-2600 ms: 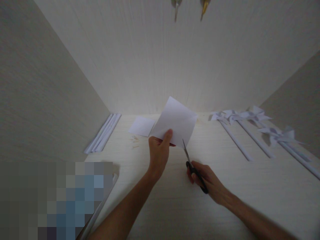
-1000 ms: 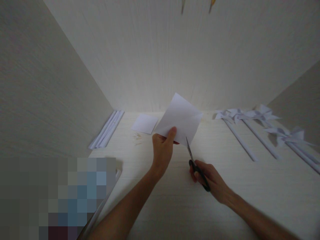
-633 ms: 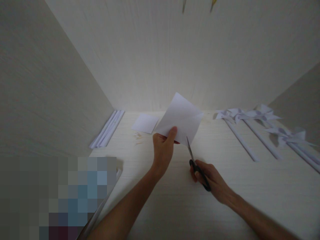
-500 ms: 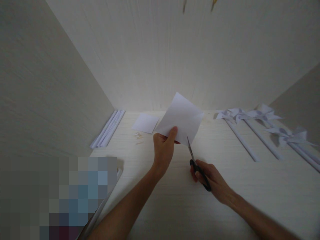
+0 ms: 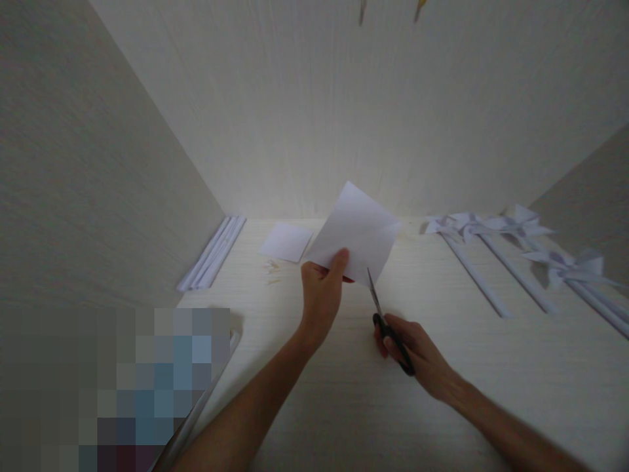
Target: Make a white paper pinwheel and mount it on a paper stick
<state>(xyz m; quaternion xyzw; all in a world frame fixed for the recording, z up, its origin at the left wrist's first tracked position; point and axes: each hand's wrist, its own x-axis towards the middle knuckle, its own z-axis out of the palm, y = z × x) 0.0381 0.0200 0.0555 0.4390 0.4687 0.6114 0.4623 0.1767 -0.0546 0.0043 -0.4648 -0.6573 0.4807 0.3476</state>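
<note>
My left hand (image 5: 322, 295) pinches the lower left edge of a white square sheet of paper (image 5: 356, 226), thumb on top and fingers underneath. The sheet is raised above the table with one corner pointing away from me. Black-handled scissors (image 5: 394, 346) are gripped in my right hand (image 5: 415, 351). Their blades lie at the sheet's lower corner, the tip showing over the paper. Whether the blades have cut into the corner is hard to make out.
Behind my left hand lie another white paper square (image 5: 286, 242) and several small wooden sticks (image 5: 272, 270). Rolled white paper sticks (image 5: 212, 254) rest by the left wall. Several paper pinwheels (image 5: 472, 226) on sticks line the right side. A blurred-out area covers the lower left.
</note>
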